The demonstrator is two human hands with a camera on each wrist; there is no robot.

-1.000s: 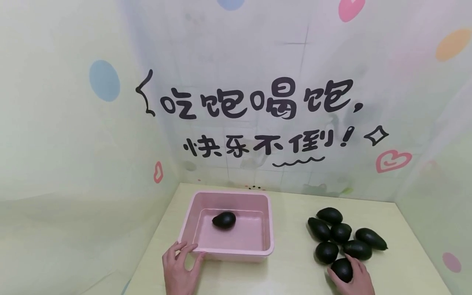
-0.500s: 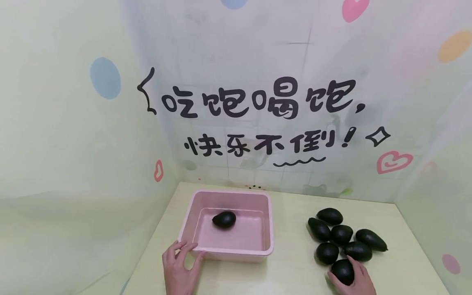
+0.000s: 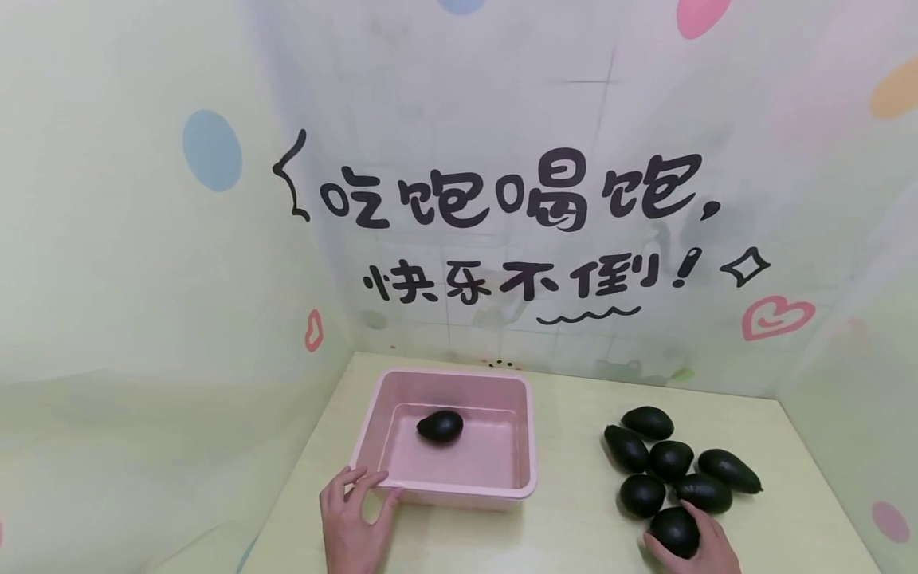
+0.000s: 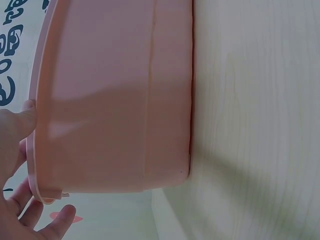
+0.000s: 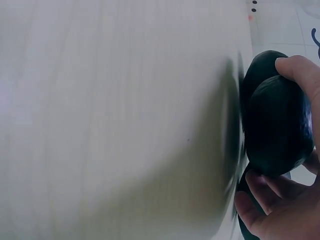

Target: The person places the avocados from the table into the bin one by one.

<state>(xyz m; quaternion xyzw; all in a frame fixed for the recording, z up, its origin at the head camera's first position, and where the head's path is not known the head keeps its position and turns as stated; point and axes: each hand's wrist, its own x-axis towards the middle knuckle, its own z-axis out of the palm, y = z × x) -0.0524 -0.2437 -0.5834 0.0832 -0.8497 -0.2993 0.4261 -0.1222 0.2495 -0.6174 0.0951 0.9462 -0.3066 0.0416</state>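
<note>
A pink plastic tub (image 3: pixel 488 470) stands on the table, with one dark avocado (image 3: pixel 441 427) lying on its floor. My left hand (image 3: pixel 353 518) holds the tub's front left corner, thumb at the front rim and fingers round the side; the left wrist view shows the thumb (image 4: pixel 27 117) on the rim. At the front of the avocado group, my right hand (image 3: pixel 699 546) grips a round dark avocado (image 3: pixel 674 532) between thumb and fingers. In the right wrist view this avocado (image 5: pixel 277 127) partly covers others behind it.
Several more dark avocados (image 3: pixel 670 460) lie close together on the right of the pale wooden table (image 3: pixel 566 446). Behind the table rises a wall covering (image 3: pixel 495 119) printed with black characters and coloured shapes. Side panels flank the table left and right.
The whole head view has shifted slightly, with things now a little further right. Both hands keep the same places on the tub and the avocado.
</note>
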